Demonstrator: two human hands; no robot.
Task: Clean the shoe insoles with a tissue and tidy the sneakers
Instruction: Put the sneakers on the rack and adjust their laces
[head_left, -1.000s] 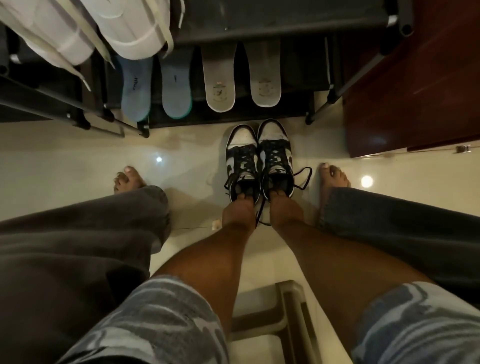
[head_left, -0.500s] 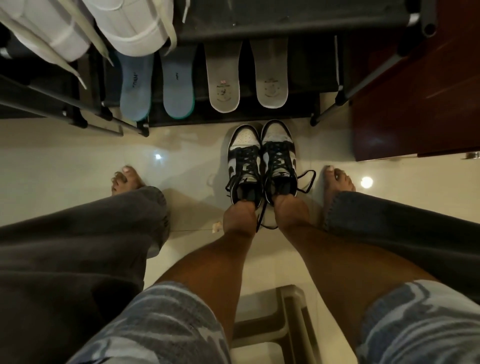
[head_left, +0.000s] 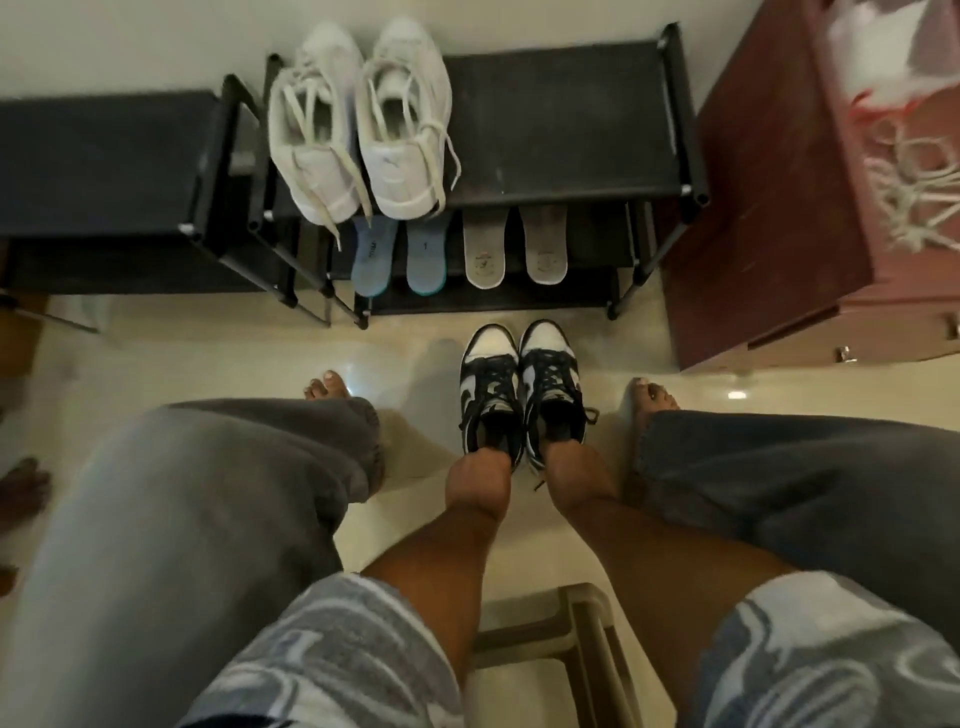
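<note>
1. Black-and-white sneakers are what both hands hold: the left hand (head_left: 475, 486) has its fingers hooked into the opening of the left sneaker (head_left: 488, 379) and grips it at the heel collar.
2. The right hand (head_left: 571, 467) grips the right sneaker (head_left: 550, 369) the same way, with its fingertips hidden inside the opening.
3. The two sneakers stand side by side and touching on the pale floor (head_left: 234, 358). Their toes point at the shoe rack (head_left: 561, 119), just in front of its bottom shelf. The grip and the placing are the same as half a second ago.
4. A lace end (head_left: 537, 486) lies on the floor between the wrists. The lace loop that stuck out to the right of the right sneaker now sits closer to the shoe.
5. The view has tipped upward. The rack's top shelf now shows in full with the white sneakers (head_left: 363, 130) whole on it, where before only their heels showed.
6. On the lower shelf the blue insoles (head_left: 397, 254) and the grey insoles (head_left: 514, 249) lie in a row, as before.
7. A reddish wooden cabinet (head_left: 769, 208) stands right of the rack.
8. A plastic stool (head_left: 587, 623) sits between the knees.
</note>
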